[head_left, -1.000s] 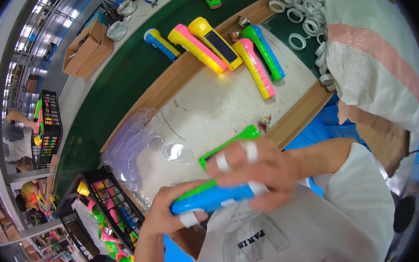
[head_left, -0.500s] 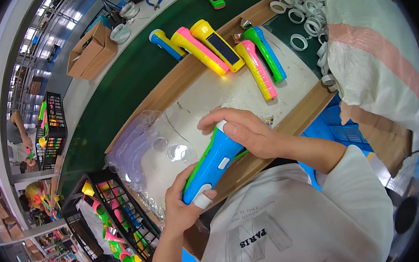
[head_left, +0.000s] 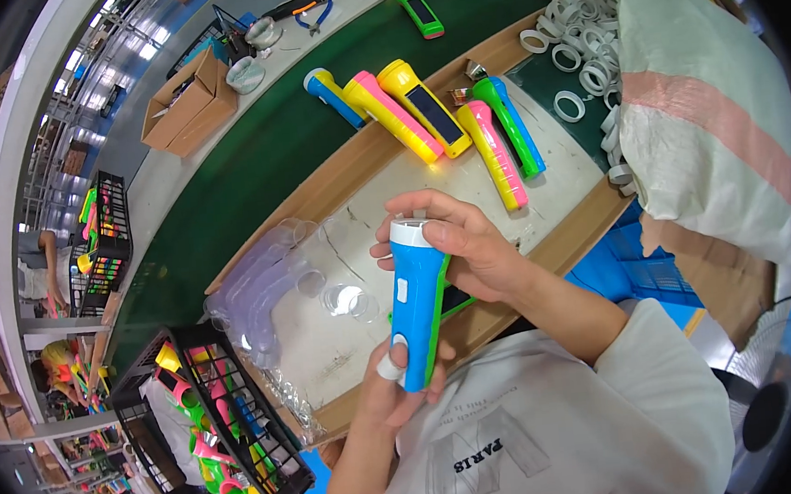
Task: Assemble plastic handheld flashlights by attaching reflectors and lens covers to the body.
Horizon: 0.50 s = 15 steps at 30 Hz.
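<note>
Both my hands hold a blue flashlight [head_left: 417,303] with a green back edge and a white head ring, nearly upright over the white work board [head_left: 540,189]. My right hand [head_left: 456,251] wraps its head end, fingers over the white ring. At the tail end, my left hand [head_left: 399,388] grips it with a taped thumb on the blue face. Just left of the flashlight, a stack of clear round lenses [head_left: 348,299] lies on the board.
Several finished flashlights [head_left: 441,113] in pink, yellow, green and blue lie at the board's far edge by a dark green belt [head_left: 250,175]. White rings [head_left: 580,56] and a large white sack [head_left: 710,111] sit right. A black crate of parts [head_left: 209,419] stands lower left.
The flashlight has swung from lying across my lap to nearly upright. My right hand shifted up to its head and my left hand moved down to its tail.
</note>
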{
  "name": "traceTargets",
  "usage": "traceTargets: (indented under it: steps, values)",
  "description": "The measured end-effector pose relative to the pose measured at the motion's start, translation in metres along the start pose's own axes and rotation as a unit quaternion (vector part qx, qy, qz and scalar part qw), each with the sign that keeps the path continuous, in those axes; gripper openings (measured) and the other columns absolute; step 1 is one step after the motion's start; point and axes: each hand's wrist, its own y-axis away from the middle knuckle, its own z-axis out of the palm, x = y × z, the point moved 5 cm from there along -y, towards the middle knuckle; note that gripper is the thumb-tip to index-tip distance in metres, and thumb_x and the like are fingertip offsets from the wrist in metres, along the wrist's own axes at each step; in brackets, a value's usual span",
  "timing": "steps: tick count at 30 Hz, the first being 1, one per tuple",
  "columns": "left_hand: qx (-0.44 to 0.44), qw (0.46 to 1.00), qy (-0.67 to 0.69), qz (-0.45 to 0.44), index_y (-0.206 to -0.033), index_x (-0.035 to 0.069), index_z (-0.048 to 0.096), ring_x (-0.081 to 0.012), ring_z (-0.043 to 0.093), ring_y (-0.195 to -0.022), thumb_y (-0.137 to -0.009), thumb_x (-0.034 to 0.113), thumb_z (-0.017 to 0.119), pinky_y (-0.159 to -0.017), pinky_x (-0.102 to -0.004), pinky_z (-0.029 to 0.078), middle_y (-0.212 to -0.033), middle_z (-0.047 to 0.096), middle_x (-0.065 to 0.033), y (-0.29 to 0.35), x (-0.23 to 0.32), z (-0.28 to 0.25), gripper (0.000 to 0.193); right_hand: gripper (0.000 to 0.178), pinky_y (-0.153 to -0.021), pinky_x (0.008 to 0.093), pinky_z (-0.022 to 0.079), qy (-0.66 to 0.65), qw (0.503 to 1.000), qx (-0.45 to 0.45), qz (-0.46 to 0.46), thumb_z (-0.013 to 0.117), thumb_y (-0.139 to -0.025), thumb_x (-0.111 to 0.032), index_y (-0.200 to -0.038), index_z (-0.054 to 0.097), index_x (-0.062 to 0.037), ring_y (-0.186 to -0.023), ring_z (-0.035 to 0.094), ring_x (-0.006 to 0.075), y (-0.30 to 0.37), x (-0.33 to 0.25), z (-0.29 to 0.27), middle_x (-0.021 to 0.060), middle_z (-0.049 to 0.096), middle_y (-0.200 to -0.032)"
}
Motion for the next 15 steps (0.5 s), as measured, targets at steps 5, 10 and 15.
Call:
traceTargets:
  steps: [5,10,15]
  values:
    - [0.210,0.698,-0.604,0.321,-0.130,0.002,0.041,-0.0212,0.062,-0.080,-0.078,0.026,0.079,-0.073,-0.0299,0.050,-0.095,0.062,-0.0145,-0.007,0.031,0.014,0.069,0.038,-0.087,0.0338,0.053,0.102,0.986,0.128,0.031,0.055,-0.096,-0.027,-0.126,0.046,-0.0055,-0.112,0.058,0.0218,0.004,0.011,0.002,0.0121,0.056,-0.114]
    - [-0.161,0.983,0.079,0.030,-0.135,0.002,0.038,-0.0249,0.064,-0.067,-0.084,0.040,0.070,-0.053,-0.0324,0.052,-0.095,0.062,-0.0184,0.002,-0.003,0.020,0.072,0.042,-0.096,0.0432,0.050,-0.109,0.993,0.029,0.046,0.057,-0.095,-0.033,-0.125,0.044,-0.0060,-0.112,0.058,0.0262,0.004,0.018,0.008,0.0133,0.057,-0.113]
    - [0.157,0.820,-0.480,0.270,-0.132,0.002,0.038,-0.0188,0.061,-0.089,-0.078,0.030,0.079,-0.073,-0.0302,0.050,-0.109,0.059,-0.0143,0.004,0.003,0.013,0.074,0.029,-0.087,0.0331,0.050,-0.036,0.997,0.062,0.033,0.066,-0.091,-0.021,-0.111,0.052,-0.0055,-0.102,0.061,0.0190,0.007,0.022,0.014,0.0095,0.062,-0.102]
